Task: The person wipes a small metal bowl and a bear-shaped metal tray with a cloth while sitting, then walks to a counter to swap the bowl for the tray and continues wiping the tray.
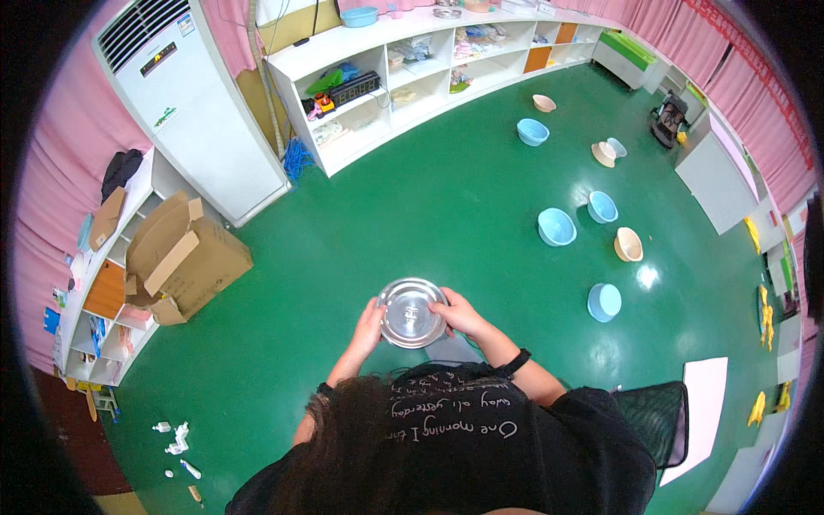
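Note:
Between my two hands I hold a shiny round metal dish [414,319] in front of my chest, its round face turned up to view. My left hand [370,328] grips its left rim, the fingers mostly hidden beneath. On the opposite rim, my right hand [461,314] has its thumb laid over the edge and the other fingers tucked under. Whether it is a single dish or a stack does not show. A greyish flat surface [452,350] is partly visible below the dish, close to my body.
Blue basins [557,227] and beige basins [628,245] are scattered on the green floor to the right. An opened cardboard box [193,257] stands at left. White shelves [412,77] line the back. Small white bottles [178,439] lie lower left; a black mesh chair [654,422] is at right.

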Demonstrator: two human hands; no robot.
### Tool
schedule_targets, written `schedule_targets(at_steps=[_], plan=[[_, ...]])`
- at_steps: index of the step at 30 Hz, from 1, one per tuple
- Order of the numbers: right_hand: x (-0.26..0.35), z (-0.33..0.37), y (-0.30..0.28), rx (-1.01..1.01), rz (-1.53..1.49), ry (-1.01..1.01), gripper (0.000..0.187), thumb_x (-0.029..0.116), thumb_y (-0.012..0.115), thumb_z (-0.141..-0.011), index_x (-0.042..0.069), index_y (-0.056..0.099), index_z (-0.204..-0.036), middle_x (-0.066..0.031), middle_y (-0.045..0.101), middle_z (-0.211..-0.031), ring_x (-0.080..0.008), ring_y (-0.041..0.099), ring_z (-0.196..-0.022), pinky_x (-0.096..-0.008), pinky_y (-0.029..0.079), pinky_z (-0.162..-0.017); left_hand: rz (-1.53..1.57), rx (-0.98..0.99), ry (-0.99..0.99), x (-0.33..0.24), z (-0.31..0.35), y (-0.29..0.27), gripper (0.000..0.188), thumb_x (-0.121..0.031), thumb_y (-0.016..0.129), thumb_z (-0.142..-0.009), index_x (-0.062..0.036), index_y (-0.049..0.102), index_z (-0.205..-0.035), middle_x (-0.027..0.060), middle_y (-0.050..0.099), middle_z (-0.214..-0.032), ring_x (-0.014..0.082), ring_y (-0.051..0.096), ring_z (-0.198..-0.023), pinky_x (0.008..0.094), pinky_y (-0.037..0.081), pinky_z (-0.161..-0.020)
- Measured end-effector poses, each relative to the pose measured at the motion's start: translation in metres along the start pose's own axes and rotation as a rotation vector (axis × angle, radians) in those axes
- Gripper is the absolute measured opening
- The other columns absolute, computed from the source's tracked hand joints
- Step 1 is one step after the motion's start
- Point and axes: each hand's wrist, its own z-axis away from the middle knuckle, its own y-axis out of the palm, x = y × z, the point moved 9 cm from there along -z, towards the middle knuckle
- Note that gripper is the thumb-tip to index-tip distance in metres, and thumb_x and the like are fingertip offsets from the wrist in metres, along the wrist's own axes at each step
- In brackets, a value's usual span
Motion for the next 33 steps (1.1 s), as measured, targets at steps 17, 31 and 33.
schedule_targets(at_steps=[17,31,33], plan=[[0.155,-0.313,-0.215,-0.027,-0.145,0.004,0.030,0.032,0.050,-0.096,0.003,0.048,-0.101,-0.0055,0.056,-0.063,-0.0160,0.054,-0.044,-0.0297,0.047,-0.040,-0.124,0.112,0.011,-0.152,-0.368,0.078,0.047,-0.033,0.041,-0.098,-0.0070,0.038,-0.137,0.0005,0.056,-0.077,0.0083,0.051,-0.054,0.0214,0.042,-0.046],[0.219,-0.605,-0.384,0.014,-0.034,0.111,0.027,0.028,0.052,-0.097,0.002,0.050,-0.094,-0.0082,0.060,-0.075,-0.0195,0.063,-0.061,-0.0331,0.057,-0.055,-0.154,0.393,-0.017,-0.207,-0.716,0.138,0.038,-0.032,0.040,-0.099,-0.0044,0.040,-0.125,0.0019,0.054,-0.068,0.0115,0.052,-0.049,0.0252,0.043,-0.046],[0.256,-0.640,-0.416,0.033,-0.041,0.080,0.026,0.028,0.052,-0.097,0.002,0.049,-0.094,-0.0091,0.060,-0.077,-0.0199,0.062,-0.060,-0.0337,0.057,-0.055,-0.220,0.498,-0.019,-0.225,-0.764,0.155,0.040,-0.033,0.040,-0.100,-0.0048,0.038,-0.128,0.0040,0.056,-0.070,0.0140,0.056,-0.051,0.0278,0.045,-0.047]])
